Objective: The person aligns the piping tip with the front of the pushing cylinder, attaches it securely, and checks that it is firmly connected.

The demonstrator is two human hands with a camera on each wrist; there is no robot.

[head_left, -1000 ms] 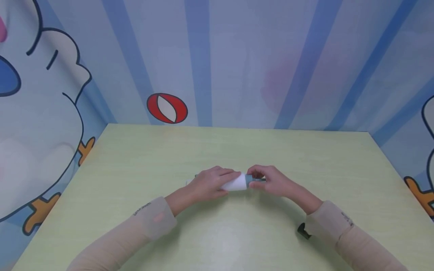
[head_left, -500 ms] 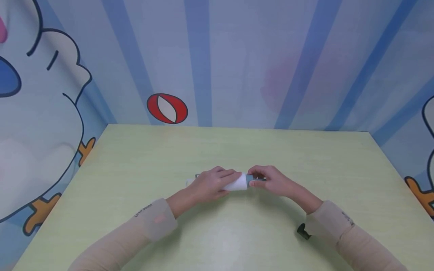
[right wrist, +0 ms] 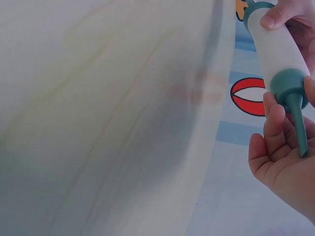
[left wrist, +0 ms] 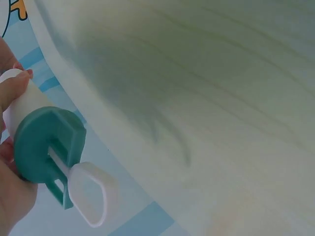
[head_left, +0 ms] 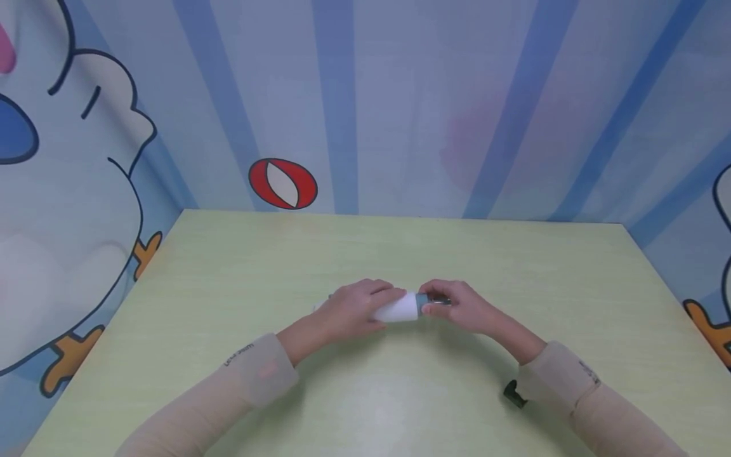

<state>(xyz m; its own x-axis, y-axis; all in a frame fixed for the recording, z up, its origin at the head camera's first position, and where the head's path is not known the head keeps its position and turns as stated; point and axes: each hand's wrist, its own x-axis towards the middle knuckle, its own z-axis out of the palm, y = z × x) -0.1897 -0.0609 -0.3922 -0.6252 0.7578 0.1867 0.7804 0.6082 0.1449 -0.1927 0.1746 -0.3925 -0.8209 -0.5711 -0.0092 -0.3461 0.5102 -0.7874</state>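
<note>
A syringe-like tube with a white barrel lies sideways between my two hands, close over the table. My left hand wraps the barrel from above. Past that hand, the left wrist view shows the tube's green end piece and a white loop handle sticking out of it. My right hand pinches the green cap at the other end with thumb and fingers. From this cap a thin green nozzle points into the right palm. In the head view the left hand hides much of the barrel.
The pale yellow-green table reaches back to a blue striped wall with cartoon pictures. A small black piece shows at the right sleeve cuff. Side walls stand at the table's left and right edges.
Both hands keep their places on the tube. The right hand's fingers shift slightly at the green cap, and the head view drifts a little.
</note>
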